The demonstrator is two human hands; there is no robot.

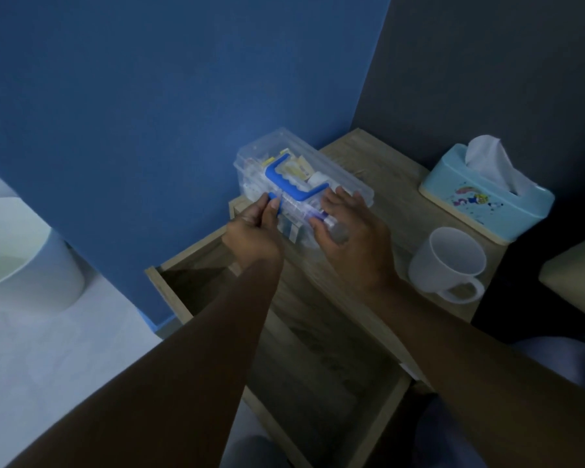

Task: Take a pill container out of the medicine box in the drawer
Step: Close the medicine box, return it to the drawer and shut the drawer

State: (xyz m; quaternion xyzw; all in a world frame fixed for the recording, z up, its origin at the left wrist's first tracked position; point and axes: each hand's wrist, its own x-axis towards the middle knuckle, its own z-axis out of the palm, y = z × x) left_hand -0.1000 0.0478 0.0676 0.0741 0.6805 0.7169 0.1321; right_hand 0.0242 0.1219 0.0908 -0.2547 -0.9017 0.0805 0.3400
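A clear plastic medicine box (321, 163) with a blue handle (293, 185) rests on the left part of the wooden nightstand top (379, 163), above the open drawer (318, 366). Small packets and items show through its lid; no pill container can be told apart. My left hand (254, 231) pinches a blue latch at the box's front left corner. On the box's front right side, my right hand (348, 231) has its fingers around the edge and another blue latch.
A white mug (448, 261) stands on the nightstand right of my right hand. Behind it sits a light blue tissue box (487, 201). A blue wall lies behind, a white bin (21, 251) on the floor at left.
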